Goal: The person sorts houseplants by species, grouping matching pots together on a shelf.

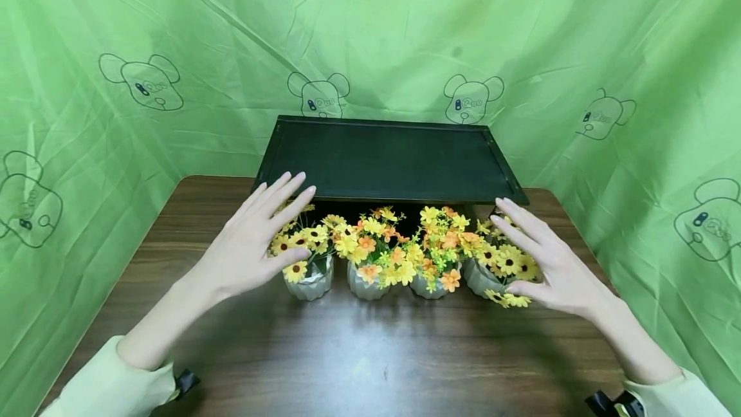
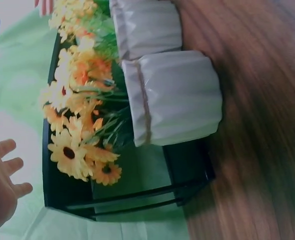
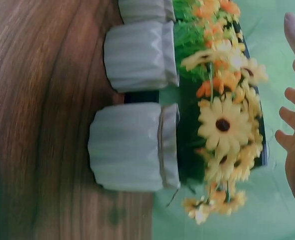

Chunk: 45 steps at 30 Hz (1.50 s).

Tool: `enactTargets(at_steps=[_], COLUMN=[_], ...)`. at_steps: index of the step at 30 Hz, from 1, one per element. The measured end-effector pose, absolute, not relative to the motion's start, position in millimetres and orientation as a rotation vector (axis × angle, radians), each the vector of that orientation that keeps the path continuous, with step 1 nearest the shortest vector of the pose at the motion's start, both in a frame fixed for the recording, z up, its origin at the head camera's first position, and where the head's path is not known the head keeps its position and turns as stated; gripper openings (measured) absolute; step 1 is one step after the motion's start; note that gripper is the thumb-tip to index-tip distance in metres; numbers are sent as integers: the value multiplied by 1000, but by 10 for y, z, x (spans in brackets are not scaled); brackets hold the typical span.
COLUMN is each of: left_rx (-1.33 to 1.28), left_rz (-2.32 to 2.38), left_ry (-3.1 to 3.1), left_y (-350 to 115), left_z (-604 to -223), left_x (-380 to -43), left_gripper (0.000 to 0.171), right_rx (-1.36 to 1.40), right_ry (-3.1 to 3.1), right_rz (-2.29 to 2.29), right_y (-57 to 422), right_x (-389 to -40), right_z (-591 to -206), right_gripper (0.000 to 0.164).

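Several white fluted pots of artificial flowers stand in a row on the table. The leftmost pot (image 1: 311, 280) holds yellow daisies with dark centres; my left hand (image 1: 253, 237) is spread over its left side, fingers straight. Two middle pots, a left one (image 1: 366, 283) and a right one (image 1: 429, 283), carry orange and yellow blooms. At the right end, the rightmost pot (image 1: 479, 277) holds more yellow daisies, partly covered by my right hand (image 1: 558, 262), whose fingers are extended. Neither hand grips anything. In the right wrist view a thin cord circles the near pot (image 3: 127, 147) below its rim.
Behind the flowers stands a black shelf (image 1: 382, 159) with a flat top and, in the left wrist view, thin side bars (image 2: 137, 196). The brown wood-grain table (image 1: 347, 352) spreads in front. Green cloth (image 1: 393, 31) printed with bear heads surrounds the table at the back and sides.
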State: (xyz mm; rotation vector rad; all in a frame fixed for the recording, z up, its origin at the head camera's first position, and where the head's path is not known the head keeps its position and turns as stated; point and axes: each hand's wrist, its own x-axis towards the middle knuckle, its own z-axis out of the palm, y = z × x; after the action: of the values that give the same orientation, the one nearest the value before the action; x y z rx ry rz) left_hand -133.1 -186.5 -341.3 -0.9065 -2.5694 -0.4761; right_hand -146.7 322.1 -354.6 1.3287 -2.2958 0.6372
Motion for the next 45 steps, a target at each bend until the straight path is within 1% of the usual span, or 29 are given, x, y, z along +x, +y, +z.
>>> enactTargets(at_steps=[14,19,25,32,38,41,45], left_rx=[-646,-622,-572,-454,-392,-349,-316], left_rz=[-913,-1037,-1154,-1297,-1459,-1516,-1579], left_ry=[-2615,-2584,-2533,-2536,-2493,-2499,-2500], left_y=[-2148,-2215,-2271,-2360,-2434,-2461,-2473], left_z=[-3416,-3426,-3442,-3510,-3611,-3663,-3717], left_x=[-1491,-1566,-1658,-1730,-1821,-1849,-1859], left_gripper=[79,74,68,64,59,56,53], right_rx=[998,907,880,776,694,668,566], right_ry=[-2303,-2320,-2307,-2353,-2412,-2455,-2554], right_rz=[951,1086,1241,1293,1383,1334,1252], right_y=[3715,3850,3966,4070,4142,4181,4242], right_x=[-1508,-1531,-1554,-1560,-1545,-1531,-1507], right_z=[-3808,-3901,-4016,-4148,-4210,-4242,-4296], right_gripper=[94,84,71,62,62,62,63])
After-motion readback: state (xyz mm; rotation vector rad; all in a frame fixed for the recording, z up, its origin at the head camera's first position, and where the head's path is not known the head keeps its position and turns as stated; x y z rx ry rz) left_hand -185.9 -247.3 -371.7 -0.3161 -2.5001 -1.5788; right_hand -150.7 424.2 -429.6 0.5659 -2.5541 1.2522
